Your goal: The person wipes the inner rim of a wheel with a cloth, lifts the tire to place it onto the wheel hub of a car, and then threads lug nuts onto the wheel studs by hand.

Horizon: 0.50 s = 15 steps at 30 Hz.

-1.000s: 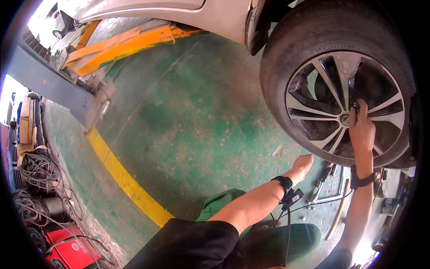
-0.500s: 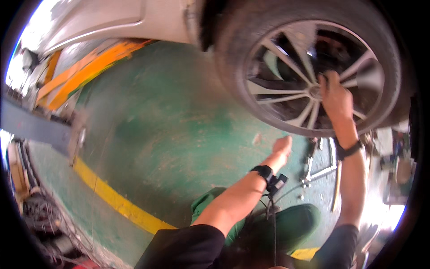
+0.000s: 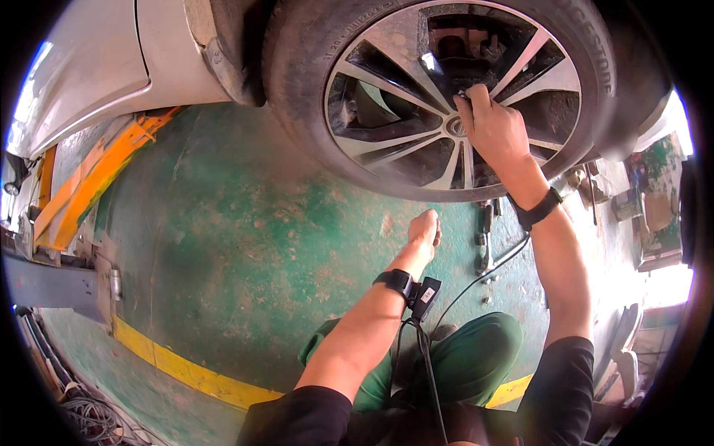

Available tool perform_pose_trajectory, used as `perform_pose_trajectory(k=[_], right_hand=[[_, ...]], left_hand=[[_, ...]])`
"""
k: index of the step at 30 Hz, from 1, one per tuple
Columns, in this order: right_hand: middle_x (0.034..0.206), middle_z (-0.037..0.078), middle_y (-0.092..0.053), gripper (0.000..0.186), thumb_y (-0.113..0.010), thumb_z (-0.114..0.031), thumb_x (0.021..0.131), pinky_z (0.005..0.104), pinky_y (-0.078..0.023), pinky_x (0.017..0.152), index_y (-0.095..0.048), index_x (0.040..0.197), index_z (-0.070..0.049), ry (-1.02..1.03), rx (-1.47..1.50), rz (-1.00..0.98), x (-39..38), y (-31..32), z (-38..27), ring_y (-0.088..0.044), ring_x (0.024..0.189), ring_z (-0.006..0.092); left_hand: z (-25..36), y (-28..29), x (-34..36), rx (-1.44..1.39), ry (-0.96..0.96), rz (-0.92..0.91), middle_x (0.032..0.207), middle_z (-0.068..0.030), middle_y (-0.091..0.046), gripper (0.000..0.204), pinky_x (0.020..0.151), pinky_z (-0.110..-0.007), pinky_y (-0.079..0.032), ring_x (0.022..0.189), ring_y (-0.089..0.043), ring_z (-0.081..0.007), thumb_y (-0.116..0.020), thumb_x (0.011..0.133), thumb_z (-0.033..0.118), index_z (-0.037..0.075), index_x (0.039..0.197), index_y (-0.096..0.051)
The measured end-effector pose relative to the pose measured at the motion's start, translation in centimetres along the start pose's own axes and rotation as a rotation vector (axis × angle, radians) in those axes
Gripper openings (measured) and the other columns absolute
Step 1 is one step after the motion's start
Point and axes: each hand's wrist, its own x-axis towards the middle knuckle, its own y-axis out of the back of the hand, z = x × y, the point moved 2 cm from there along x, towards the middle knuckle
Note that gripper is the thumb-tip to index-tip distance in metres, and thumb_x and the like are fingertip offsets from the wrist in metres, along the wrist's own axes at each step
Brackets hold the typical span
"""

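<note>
A car wheel [image 3: 446, 175] with a black tyre and multi-spoke alloy rim fills the upper middle. My right hand [image 3: 500, 132] reaches up to its hub, with thumb and index finger pinched just above the round centre cap [image 3: 455, 126]. A small bit of metal shows at those fingertips, too small and covered to name. Lower down, my left hand [image 3: 424, 227] hangs over the green floor in front of the tyre, touching nothing around it. Its fingers are curled closed, and whatever they may hold is hidden. Both wrists wear black bands.
A wrench-like tool [image 3: 485, 245] and small metal pieces lie on the floor below the wheel. Orange lift arm [image 3: 97, 186] and grey lift arm [image 3: 52, 282] stand left, under the pale car body [image 3: 97, 67]. A cable [image 3: 498, 266] runs from my right wrist.
My view has shifted, so the wheel sits further left and higher. My right hand's fingers have gone from spread beside the centre cap to pinched above it. The left hand stays closed.
</note>
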Motion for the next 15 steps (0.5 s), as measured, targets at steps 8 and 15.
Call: perform_pose_trajectory(k=[8, 15], right_hand=[[0.052, 0.009, -0.055, 0.022, -0.061, -0.023, 0.092, 0.0362, -0.048, 0.041, -0.047, 0.087, -0.007, 0.003, 0.020, 0.034, 0.1, 0.1, -0.2, -0.061, 0.047, 0.0264], [0.052, 0.008, -0.055, 0.022, -0.061, -0.025, 0.092, 0.0372, -0.049, 0.041, -0.049, 0.088, -0.008, 0.017, 0.008, 0.062, 0.0, -0.3, 0.0, -0.060, 0.046, 0.0280]], left_hand=[[-0.2, 0.5, 0.8, 0.036, 0.020, -0.041, 0.068, 0.0000, -0.056, 0.016, 0.052, -0.030, -0.042, 0.059, -0.055, -0.0137, -0.052, 0.086, 0.024, 0.013, 0.074, -0.055], [-0.5, 0.5, 1.2, 0.025, 0.023, -0.034, 0.068, 0.0000, -0.056, 0.017, 0.052, -0.030, -0.041, 0.059, -0.055, -0.0138, -0.053, 0.086, 0.024, 0.014, 0.074, -0.054]])
